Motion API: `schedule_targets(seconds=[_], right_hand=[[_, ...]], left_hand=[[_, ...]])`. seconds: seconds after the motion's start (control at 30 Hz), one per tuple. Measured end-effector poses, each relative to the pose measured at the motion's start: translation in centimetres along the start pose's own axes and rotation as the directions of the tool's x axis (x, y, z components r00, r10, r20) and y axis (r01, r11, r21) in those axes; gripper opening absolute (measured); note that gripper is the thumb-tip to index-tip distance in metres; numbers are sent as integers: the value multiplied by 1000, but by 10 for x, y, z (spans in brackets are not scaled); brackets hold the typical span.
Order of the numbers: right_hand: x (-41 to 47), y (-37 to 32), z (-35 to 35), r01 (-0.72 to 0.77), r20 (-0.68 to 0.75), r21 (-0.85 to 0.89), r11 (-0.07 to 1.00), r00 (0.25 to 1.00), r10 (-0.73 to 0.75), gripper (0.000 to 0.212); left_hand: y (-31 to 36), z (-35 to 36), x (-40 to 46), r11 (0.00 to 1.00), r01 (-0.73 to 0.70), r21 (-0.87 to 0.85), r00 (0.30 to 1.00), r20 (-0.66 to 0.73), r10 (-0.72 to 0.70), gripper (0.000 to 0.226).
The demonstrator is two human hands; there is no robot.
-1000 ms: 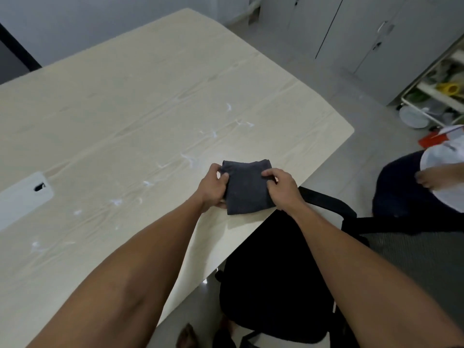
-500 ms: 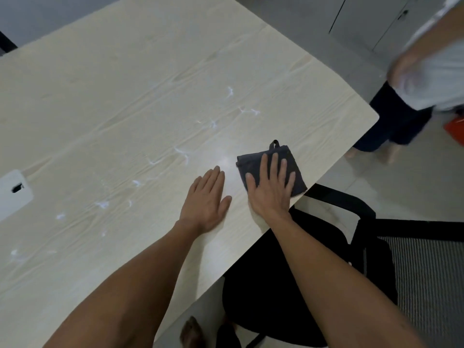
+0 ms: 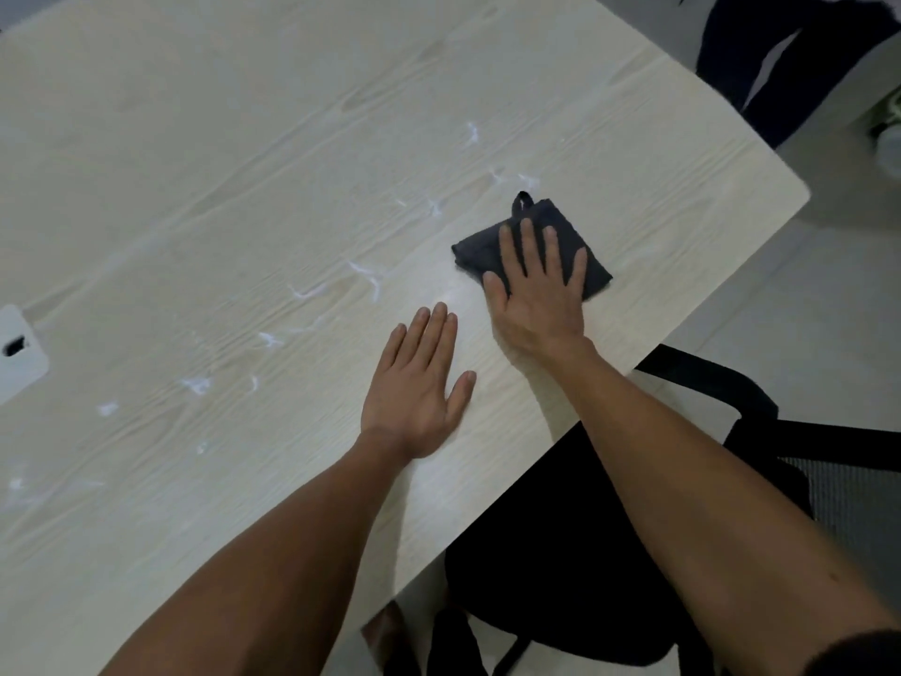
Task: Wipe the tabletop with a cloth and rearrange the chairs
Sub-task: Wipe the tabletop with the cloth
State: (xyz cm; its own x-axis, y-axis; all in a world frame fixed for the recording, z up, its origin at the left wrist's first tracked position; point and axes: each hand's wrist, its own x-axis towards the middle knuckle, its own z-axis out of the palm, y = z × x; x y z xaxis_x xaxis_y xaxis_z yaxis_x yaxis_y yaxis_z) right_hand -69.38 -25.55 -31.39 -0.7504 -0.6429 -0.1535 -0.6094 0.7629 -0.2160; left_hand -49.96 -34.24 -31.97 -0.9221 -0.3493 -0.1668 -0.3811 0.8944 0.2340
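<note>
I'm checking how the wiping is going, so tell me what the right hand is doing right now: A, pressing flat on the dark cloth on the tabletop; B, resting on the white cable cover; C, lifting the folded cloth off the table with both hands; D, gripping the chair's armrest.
A: the right hand lies with straight fingers on the dark folded cloth, pressing it onto the tabletop.

cloth (image 3: 473, 248): dark grey | tabletop (image 3: 219, 163): pale wood grain | chair (image 3: 575, 553): black

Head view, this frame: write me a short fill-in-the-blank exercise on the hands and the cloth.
1. The right hand presses flat on the dark ____.
2. The left hand rests flat on the bare ____.
3. The white smears lie to the ____ of the cloth.
4. A black chair stands at the table's ____ edge.

Missing words: cloth; tabletop; left; right
</note>
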Motion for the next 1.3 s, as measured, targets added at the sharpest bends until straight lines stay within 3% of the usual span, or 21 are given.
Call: schedule_targets(seconds=[0.1,0.27,0.37,0.47,0.57,0.67,0.77,0.9,0.97,1.07,1.2,1.3], right_hand=[[-31,22,0,15,1,-4,1000,1000,-15,66],[9,34,-12,-257,-46,44,965,965,259,66],[58,24,-17,-335,-58,84,939,939,340,67],[86,3,-19,-240,-53,64,969,969,243,66],[74,-11,-15,6,-21,18,1000,1000,-6,64],[29,5,-12,190,16,-10,982,982,-190,63],[11,36,-17,119,26,-4,993,993,-119,62],[67,43,-33,-141,-38,28,990,989,142,63],[101,28,-36,-188,-46,48,981,981,190,64],[123,-4,-33,-73,-11,49,996,997,73,64],[68,-9,-21,237,36,-17,971,971,-236,62],[40,25,-20,168,32,0,986,985,-168,61]], left_hand=[[-2,1,0,1000,-3,4,1000,-15,3,74],[-2,2,0,1000,-11,-15,999,-34,11,74],[-2,3,1,1000,-8,-19,999,-47,7,73],[-2,3,1,1000,-5,-23,998,-56,4,72],[-1,3,0,1000,-5,-14,999,-50,4,72],[-1,2,0,1000,-2,-2,999,-43,2,73],[-1,2,1,1000,-3,-2,999,-55,3,73],[0,2,1,1000,0,-12,998,-70,-1,73],[-1,3,1,1000,4,-12,997,-72,-4,73],[-1,3,1,1000,7,-3,997,-74,-7,73],[0,2,0,1000,11,9,998,-67,-10,73],[0,3,1,1000,8,-4,997,-82,-8,73]])
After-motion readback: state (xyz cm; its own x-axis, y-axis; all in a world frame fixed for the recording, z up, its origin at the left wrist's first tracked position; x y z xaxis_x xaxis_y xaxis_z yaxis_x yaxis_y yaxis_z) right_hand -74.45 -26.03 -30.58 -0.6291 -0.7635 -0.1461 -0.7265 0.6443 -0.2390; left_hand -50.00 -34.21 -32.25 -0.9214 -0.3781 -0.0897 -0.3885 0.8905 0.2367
